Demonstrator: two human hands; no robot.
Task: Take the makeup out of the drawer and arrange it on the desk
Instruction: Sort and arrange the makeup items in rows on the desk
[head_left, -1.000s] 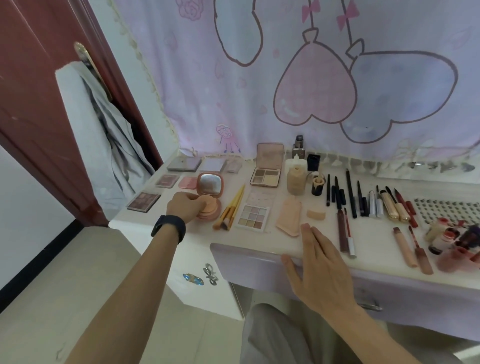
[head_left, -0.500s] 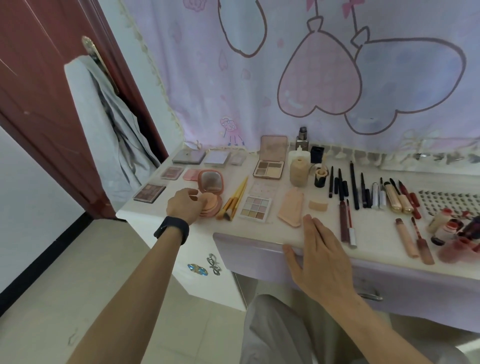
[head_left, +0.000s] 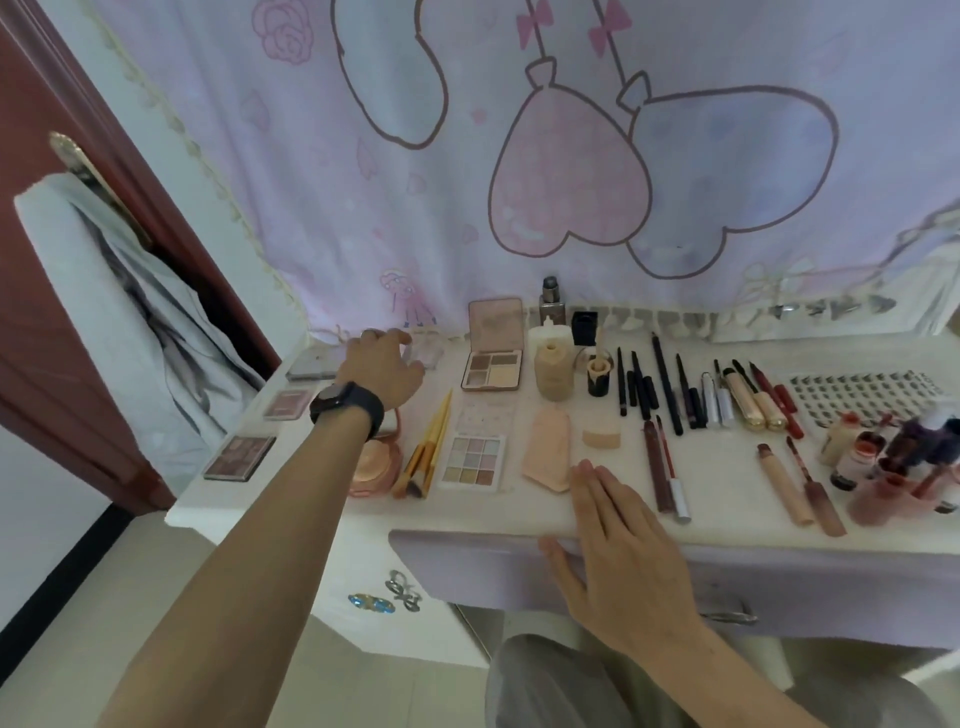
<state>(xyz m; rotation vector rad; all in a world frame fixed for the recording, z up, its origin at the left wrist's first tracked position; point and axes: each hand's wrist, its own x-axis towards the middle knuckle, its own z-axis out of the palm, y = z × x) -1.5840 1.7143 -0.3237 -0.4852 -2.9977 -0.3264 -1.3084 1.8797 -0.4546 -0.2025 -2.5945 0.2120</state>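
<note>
At ten o'clock on the table, curling left grip over clear case, clamp unclear, likely aligning; bracing right grip flat, fingers straight.

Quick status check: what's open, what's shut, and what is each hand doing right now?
four-pan palette: open, lid upright.
nine-pan palette: open, clear lid flat behind it.
round pink compact: open, partly hidden by the left wrist.
drawer: shut.
left hand: at the small clear case, grip unclear.
right hand: flat on the desk edge, holding nothing.
</note>
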